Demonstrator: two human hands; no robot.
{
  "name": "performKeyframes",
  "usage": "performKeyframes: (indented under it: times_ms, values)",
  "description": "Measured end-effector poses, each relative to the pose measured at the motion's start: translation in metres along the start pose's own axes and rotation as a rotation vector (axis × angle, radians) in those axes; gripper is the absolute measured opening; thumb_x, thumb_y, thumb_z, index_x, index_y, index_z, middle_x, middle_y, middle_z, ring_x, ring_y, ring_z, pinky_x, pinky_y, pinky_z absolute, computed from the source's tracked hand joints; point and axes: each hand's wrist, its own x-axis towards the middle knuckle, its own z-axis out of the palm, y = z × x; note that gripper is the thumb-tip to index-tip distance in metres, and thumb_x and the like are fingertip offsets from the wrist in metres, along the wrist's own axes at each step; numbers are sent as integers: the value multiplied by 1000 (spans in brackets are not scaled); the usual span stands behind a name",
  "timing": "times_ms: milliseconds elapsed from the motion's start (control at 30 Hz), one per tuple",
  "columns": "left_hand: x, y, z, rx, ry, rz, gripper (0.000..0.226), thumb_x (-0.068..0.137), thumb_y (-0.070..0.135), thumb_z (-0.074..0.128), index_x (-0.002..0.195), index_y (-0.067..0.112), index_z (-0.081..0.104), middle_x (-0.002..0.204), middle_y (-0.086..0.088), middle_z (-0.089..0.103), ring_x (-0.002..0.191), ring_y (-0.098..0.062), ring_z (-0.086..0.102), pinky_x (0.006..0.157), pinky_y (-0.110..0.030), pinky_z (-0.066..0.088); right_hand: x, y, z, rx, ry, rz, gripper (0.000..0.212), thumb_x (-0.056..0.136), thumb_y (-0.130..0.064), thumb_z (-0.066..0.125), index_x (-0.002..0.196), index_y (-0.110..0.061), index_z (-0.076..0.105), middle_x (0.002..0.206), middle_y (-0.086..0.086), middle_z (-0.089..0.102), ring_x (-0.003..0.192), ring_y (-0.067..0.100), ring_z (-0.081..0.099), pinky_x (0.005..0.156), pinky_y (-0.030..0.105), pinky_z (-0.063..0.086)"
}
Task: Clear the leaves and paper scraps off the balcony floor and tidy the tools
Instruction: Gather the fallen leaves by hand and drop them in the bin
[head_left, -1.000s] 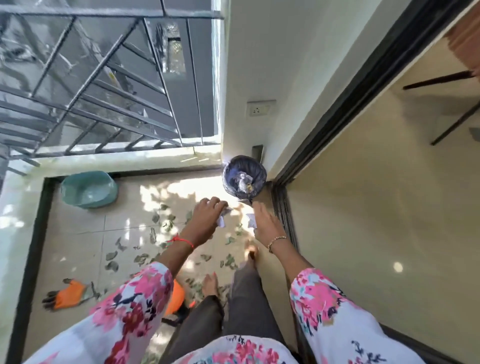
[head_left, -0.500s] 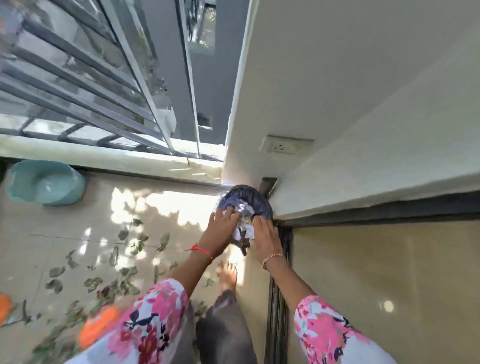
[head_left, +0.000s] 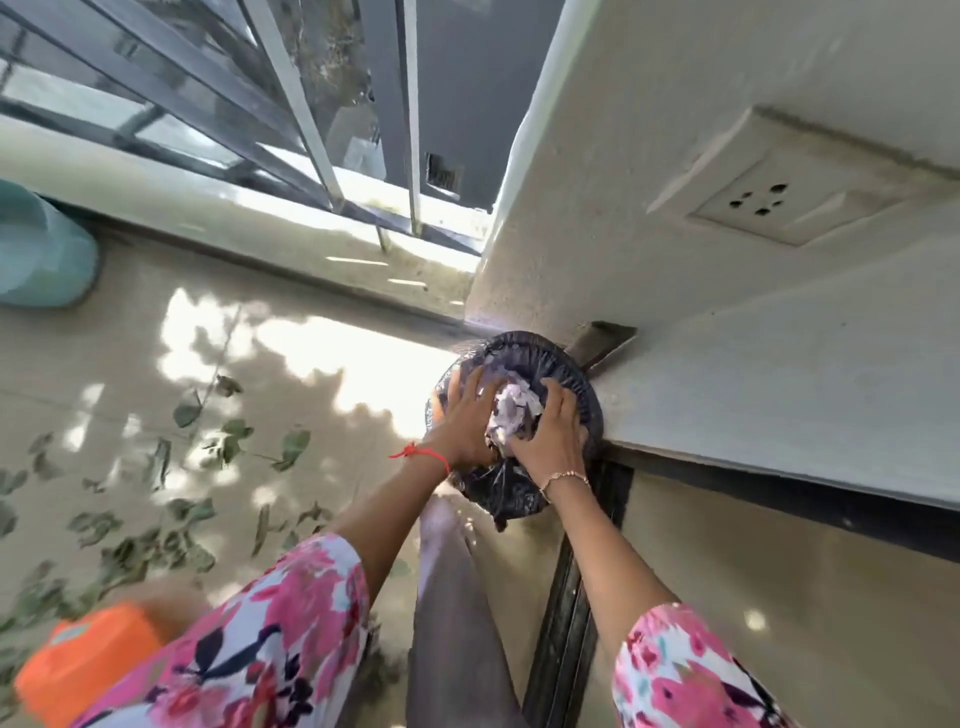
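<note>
- The paper scraps (head_left: 511, 410) sit as a crumpled white wad in the mouth of the bin (head_left: 574, 371), between the two hands.
- The left hand (head_left: 465, 421) lies against the wad's left side with its fingers spread and fairly straight.
- The right hand (head_left: 545, 434) covers the wad's right side, fingers curved over it; the two hands are close together with only the paper between them.
- The bin is lined with a dark bag and stands in the corner, against the wall and just beside the door track (head_left: 563, 623).
- Leaves (head_left: 291, 447) lie scattered over the floor (head_left: 130, 364) to the left.
- An orange thing (head_left: 88, 660) shows at the lower left, too blurred to identify.
- A teal basin (head_left: 41, 249) stands at the left edge, below the railing (head_left: 301, 104).
- A socket (head_left: 779, 202) is set in the wall above the bin.
</note>
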Motion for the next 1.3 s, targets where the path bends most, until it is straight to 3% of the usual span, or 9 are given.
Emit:
performKeyframes:
  times_ms: [167,400,733,833,933,1000,1067,1200,1300]
  values:
    - [-57,16,-41,55,18,-58,92,76,19,71,147,19,13,155,-5,6,144,-29,-11,113,-54,-6,-29,-20,-36,-25,-115,-58,76,80,-6,62,143,-8,19,148,15,19,137,30,25,113,34,24]
    - [-180,55,-128,341,73,-170,81,86,28,58,149,13,9,156,-8,5,145,-31,-9,115,-49,0,-95,-117,-114,-337,-299,-293,62,88,-10,51,142,-3,21,146,16,26,135,29,30,109,37,31]
    - [-402,62,-197,126,422,-546,74,87,15,53,148,12,12,156,-11,8,145,-30,-1,115,-48,-3,-221,-291,-170,-754,-484,-793,42,86,-8,50,126,-4,38,126,15,45,118,32,46,96,39,41]
    - [-471,54,-194,22,471,-660,71,88,12,48,149,11,10,156,-12,9,145,-31,6,116,-47,6,-267,-333,-166,-806,-510,-901,40,86,-4,49,124,-3,42,124,17,49,116,31,51,90,34,43]
    - [-536,47,-177,-58,619,-754,66,86,7,49,146,11,21,150,-16,28,137,-36,29,110,-49,27,-322,-363,-156,-849,-534,-1012,41,87,-2,47,127,-4,45,131,20,47,115,31,53,89,31,45]
    - [-570,44,-164,42,768,-802,62,77,11,60,135,7,40,137,-24,46,127,-42,44,103,-57,33,-355,-375,-144,-876,-552,-1100,38,88,-6,47,127,-5,46,130,18,50,117,31,51,95,34,44]
    - [-606,42,-147,26,842,-865,59,71,18,70,126,7,53,133,-21,50,127,-38,45,105,-55,32,-389,-381,-128,-917,-574,-1169,37,89,-9,47,126,-4,46,129,18,50,118,31,49,96,35,42]
    - [-668,37,-88,-86,930,-945,58,80,23,39,136,11,37,146,-9,27,140,-29,17,114,-51,21,-460,-376,-99,-967,-576,-1269,33,91,-9,46,124,-6,48,131,14,49,121,28,47,93,31,38]
    - [-703,36,-33,-168,795,-1052,78,76,41,10,144,9,28,153,-9,20,144,-30,11,116,-48,4,-504,-359,-73,-1009,-613,-1360,35,90,-7,47,125,-4,49,131,16,51,121,28,47,94,29,36]
